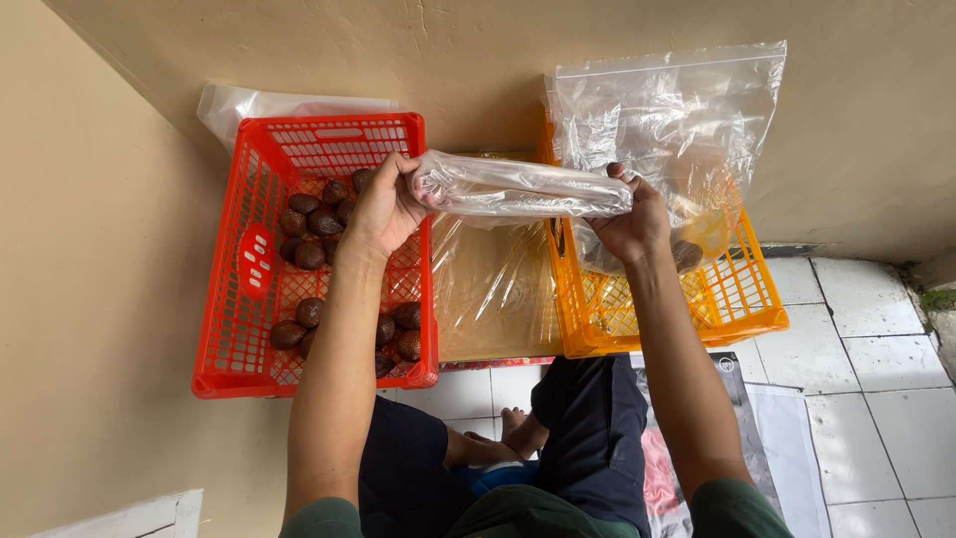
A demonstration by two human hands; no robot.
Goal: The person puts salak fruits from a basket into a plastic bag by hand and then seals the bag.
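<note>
Left hand [383, 204] and right hand [629, 221] gripping clear plastic bag [518, 189], fingers closed, stretching it between red crate [244, 299] (brown scaly fruit [309, 224], probably salak) and orange crate [737, 299].

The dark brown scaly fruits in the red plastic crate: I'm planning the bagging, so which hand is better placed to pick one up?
Probably the left hand: it hovers right above the dark brown scaly fruits in the red plastic crate, gripping the clear plastic bag. The right hand is over the orange plastic crate.
</note>
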